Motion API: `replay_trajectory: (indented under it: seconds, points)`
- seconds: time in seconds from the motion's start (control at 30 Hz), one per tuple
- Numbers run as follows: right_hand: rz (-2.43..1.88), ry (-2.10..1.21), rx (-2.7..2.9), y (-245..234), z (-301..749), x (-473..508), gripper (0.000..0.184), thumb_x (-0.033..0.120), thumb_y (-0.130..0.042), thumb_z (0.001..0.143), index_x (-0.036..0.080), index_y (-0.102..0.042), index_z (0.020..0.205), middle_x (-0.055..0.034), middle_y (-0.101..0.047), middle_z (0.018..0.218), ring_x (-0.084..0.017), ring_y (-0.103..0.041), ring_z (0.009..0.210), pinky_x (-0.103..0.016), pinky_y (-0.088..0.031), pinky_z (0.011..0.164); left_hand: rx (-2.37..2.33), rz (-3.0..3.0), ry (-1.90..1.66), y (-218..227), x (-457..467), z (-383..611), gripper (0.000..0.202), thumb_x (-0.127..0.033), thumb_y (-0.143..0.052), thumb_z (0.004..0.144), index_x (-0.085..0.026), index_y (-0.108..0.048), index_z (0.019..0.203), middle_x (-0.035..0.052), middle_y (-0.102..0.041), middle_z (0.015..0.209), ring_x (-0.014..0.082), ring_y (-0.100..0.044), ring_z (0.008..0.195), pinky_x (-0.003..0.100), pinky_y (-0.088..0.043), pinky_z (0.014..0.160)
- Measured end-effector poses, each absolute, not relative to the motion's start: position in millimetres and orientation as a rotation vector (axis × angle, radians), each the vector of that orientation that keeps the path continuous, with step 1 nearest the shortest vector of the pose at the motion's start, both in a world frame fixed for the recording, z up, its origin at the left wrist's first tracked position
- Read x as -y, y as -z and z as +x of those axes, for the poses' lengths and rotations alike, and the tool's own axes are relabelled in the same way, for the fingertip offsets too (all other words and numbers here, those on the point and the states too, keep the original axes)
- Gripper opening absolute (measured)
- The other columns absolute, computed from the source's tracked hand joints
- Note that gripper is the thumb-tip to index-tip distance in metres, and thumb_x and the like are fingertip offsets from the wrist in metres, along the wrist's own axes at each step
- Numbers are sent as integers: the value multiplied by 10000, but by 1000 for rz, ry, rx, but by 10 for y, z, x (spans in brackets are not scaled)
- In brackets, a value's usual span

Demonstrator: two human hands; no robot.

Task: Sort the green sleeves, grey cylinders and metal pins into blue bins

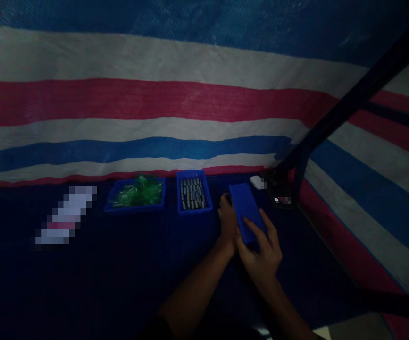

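Observation:
A blue plastic bin (246, 203) is tipped up, with a flat blue face turned toward me. My right hand (262, 250) grips its near end, the thumb along the left edge and the fingers over the face and right side. Close against the bin's left side is my left hand (228, 222), its fingers curled and partly hidden behind the bin; what they hold, if anything, does not show. Just left of the hands stands a blue bin (209, 200) with rows of small dark metallic-looking pieces (193, 193).
Farther left, a shallow blue tray (119, 208) holds green translucent plastic pieces (138, 192). A pixelated pale sheet (68, 212) lies at the left. Behind the bin are a small white item (257, 182) and a dark object (280, 196). A dark frame bar (346, 104) slants along the right; striped sheeting (154, 99) hangs behind.

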State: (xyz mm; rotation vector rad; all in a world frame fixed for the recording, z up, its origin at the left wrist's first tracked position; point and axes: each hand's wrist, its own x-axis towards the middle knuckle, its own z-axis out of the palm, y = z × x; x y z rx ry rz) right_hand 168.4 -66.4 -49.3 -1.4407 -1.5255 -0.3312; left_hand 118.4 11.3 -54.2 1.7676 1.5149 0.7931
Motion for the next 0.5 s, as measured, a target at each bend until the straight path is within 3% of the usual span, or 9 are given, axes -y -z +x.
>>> replay_trajectory:
  seconds: [0.2, 0.37, 0.5]
  points:
    - [-1513, 268, 1380, 381, 1880, 505, 231, 192, -635, 717, 187, -626, 947, -110, -575, 1121, -245, -573, 1010, -425, -467, 857, -1573, 1996, -677, 510, -60, 1105, 247, -288, -421, 867, -156, -505, 1058, 135, -464, 1178, 284, -428, 1088, 462, -362, 887]
    - [-1488, 316, 1333, 436, 2193, 309, 195, 151, -571, 711, 193, -635, 890, -85, -549, 1086, -244, -523, 1044, -445, -421, 884, -1608, 2212, -589, 494, 51, 980, 198, -321, -442, 858, -165, -518, 955, 86, -502, 1034, 249, -455, 997, 420, -393, 816]
    - [-1447, 336, 1378, 499, 2341, 213, 232, 96, -502, 666, 195, -625, 835, -64, -534, 1012, -235, -515, 993, -444, -412, 861, -1544, 2232, -595, 463, 117, 894, 189, -306, -419, 871, -175, -517, 966, 70, -512, 1034, 230, -461, 997, 415, -390, 837]
